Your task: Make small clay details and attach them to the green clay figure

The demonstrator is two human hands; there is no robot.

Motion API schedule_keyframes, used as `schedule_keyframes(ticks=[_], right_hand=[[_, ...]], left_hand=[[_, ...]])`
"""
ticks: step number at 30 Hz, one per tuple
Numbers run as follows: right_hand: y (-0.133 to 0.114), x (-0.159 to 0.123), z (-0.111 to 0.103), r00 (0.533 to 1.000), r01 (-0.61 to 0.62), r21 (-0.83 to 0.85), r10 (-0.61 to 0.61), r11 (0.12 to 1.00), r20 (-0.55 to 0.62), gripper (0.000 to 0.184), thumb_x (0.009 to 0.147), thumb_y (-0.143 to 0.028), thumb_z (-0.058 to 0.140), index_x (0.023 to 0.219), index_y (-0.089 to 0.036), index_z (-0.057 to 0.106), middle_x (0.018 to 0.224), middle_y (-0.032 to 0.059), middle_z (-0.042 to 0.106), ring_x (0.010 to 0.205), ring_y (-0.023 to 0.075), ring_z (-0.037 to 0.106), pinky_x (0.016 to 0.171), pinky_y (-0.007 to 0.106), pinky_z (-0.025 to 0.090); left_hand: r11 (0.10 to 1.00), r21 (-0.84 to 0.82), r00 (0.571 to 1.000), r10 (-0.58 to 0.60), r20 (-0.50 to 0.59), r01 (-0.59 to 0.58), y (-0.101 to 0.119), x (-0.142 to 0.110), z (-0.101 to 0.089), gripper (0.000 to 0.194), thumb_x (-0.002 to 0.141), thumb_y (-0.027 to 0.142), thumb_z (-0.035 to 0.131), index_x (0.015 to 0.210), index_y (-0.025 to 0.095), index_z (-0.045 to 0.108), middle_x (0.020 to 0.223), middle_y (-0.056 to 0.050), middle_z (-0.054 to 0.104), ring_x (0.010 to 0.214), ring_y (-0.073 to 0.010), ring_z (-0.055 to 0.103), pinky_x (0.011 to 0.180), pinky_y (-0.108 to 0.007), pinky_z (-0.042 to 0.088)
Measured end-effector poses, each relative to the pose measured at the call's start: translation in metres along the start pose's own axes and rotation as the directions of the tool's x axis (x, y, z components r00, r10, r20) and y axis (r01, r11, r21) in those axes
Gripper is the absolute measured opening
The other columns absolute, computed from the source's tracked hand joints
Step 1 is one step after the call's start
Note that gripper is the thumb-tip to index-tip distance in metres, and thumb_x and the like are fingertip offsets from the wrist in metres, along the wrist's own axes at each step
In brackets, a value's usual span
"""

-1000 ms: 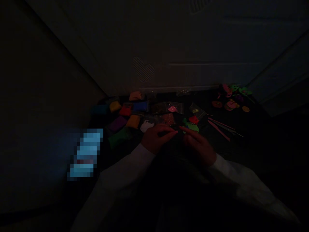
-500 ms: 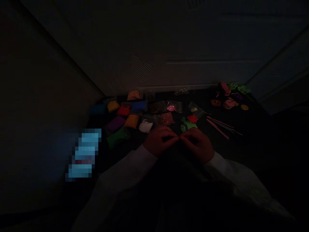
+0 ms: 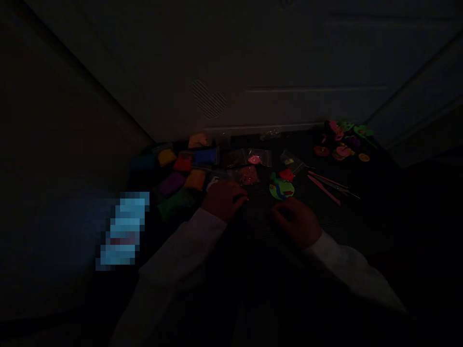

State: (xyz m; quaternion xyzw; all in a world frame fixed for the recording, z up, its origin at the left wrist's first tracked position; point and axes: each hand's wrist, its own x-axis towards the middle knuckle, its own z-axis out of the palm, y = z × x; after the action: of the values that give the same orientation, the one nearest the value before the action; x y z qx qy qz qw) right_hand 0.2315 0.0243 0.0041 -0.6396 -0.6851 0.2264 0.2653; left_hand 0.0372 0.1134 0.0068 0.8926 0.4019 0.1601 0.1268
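A: Where is the green disc point(image 3: 277, 191) to be found?

B: It is laid flat on the table point(image 3: 257, 232), just beyond the right hand point(image 3: 297, 221). It is crossed by a blue band, and at its far edge a red piece point(image 3: 287, 174) is seen; whether the two are joined cannot be told.

A: How are the hands held?

B: The right hand is curled, with fingertips brought near the thumb; whether something is kept inside cannot be told. The left hand point(image 3: 224, 198) is loosely bent beside the white packet point(image 3: 212, 182), its thumb and fingers almost together. A small pale spot is shown at its tips, but it cannot be told if this is a nail or a held bit.

A: What could go wrong?

B: The disc could be dented or pushed by the right knuckles, as it lies so near. Any tiny bit could be lost, since very little light is given.

A: And the surface, the room?

B: The table is dark and finely lined. Coloured packets point(image 3: 171, 183) are gathered at the left, tools point(image 3: 324, 190) and flowers point(image 3: 362, 130) at the right. Behind, a panelled wall point(image 3: 289, 62) is marked with a striped heart point(image 3: 209, 100). At the far left, a bright blurred patch point(image 3: 123, 226) is seen.
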Motion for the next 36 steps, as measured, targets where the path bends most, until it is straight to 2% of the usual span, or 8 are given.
schedule_keyframes(ticks=[8,16,21,25,28,31,34,36], right_hand=[[-0.001,0.003,0.003,1.000,-0.021,-0.195,0.018,0.981,-0.017,0.019,0.077,-0.030,0.043,0.079,-0.021,0.059,0.079,0.0031,0.054,0.076,0.0141,0.051,0.068,0.026,0.039],[0.001,0.002,0.003,1.000,-0.004,-0.197,-0.002,0.980,-0.027,0.021,0.078,-0.029,0.041,0.083,-0.021,0.060,0.081,0.0038,0.055,0.074,0.0140,0.052,0.068,0.026,0.041],[0.005,-0.002,0.001,0.998,0.040,-0.117,-0.046,0.992,-0.052,0.020,0.078,-0.026,0.042,0.087,-0.020,0.059,0.084,0.0044,0.056,0.078,0.0144,0.052,0.071,0.028,0.042],[0.009,-0.003,-0.003,0.989,0.102,-0.027,-0.104,0.994,-0.108,0.018,0.078,-0.025,0.044,0.086,-0.020,0.059,0.083,0.0037,0.056,0.081,0.0146,0.052,0.073,0.028,0.042],[0.008,0.004,-0.013,0.978,0.175,0.005,-0.173,0.985,-0.119,0.016,0.077,-0.024,0.045,0.086,-0.020,0.058,0.083,0.0032,0.056,0.080,0.0136,0.052,0.072,0.028,0.042],[0.002,0.018,-0.028,0.952,0.267,-0.020,-0.267,0.964,-0.148,0.015,0.077,-0.023,0.046,0.086,-0.019,0.057,0.082,0.0028,0.056,0.078,0.0125,0.052,0.071,0.027,0.042],[-0.007,0.035,-0.036,0.914,0.355,-0.048,-0.357,0.934,-0.190,0.016,0.077,-0.022,0.046,0.088,-0.018,0.057,0.082,0.0031,0.056,0.078,0.0123,0.051,0.071,0.027,0.041],[-0.009,0.042,-0.035,0.888,0.398,-0.047,-0.397,0.916,-0.230,0.017,0.077,-0.021,0.045,0.089,-0.018,0.056,0.082,0.0032,0.056,0.079,0.0124,0.051,0.072,0.027,0.041]], left_hand=[[0.994,0.112,0.994,-0.014,0.111,0.002,0.007,0.000,-0.001,0.022,0.075,0.035,0.046,0.085,0.023,0.063,0.086,-0.001,0.061,0.082,-0.0171,0.049,0.072,-0.033,0.036],[0.991,0.131,0.993,-0.004,0.117,-0.011,0.008,0.000,0.003,0.019,0.075,0.030,0.047,0.082,0.023,0.062,0.085,-0.001,0.062,0.082,-0.0173,0.050,0.072,-0.033,0.036],[0.999,0.035,0.996,0.020,0.083,-0.023,0.008,0.002,0.002,0.017,0.074,0.028,0.047,0.081,0.020,0.061,0.085,-0.002,0.062,0.082,-0.0161,0.051,0.075,-0.033,0.037],[0.985,-0.173,0.999,-0.014,0.050,0.022,0.015,0.003,-0.003,0.014,0.071,0.028,0.052,0.076,0.018,0.061,0.082,-0.001,0.062,0.082,-0.0143,0.052,0.078,-0.030,0.038],[0.922,-0.353,0.987,-0.145,0.070,0.161,0.019,0.002,-0.007,0.017,0.066,0.031,0.056,0.075,0.017,0.061,0.076,-0.001,0.062,0.072,-0.0124,0.054,0.068,-0.026,0.042],[0.757,-0.593,0.960,-0.251,0.120,0.272,0.020,0.002,-0.008,0.021,0.063,0.033,0.059,0.075,0.015,0.059,0.072,-0.001,0.062,0.064,-0.0107,0.055,0.061,-0.023,0.043],[0.581,-0.755,0.942,-0.299,0.150,0.304,0.020,0.003,-0.010,0.030,0.061,0.032,0.061,0.087,0.016,0.058,0.074,-0.001,0.064,0.070,-0.0115,0.058,0.065,-0.023,0.045],[0.571,-0.758,0.939,-0.302,0.164,0.316,0.020,0.004,-0.013,0.031,0.064,0.032,0.059,0.092,0.018,0.058,0.078,0.000,0.065,0.077,-0.0120,0.059,0.071,-0.024,0.045]])
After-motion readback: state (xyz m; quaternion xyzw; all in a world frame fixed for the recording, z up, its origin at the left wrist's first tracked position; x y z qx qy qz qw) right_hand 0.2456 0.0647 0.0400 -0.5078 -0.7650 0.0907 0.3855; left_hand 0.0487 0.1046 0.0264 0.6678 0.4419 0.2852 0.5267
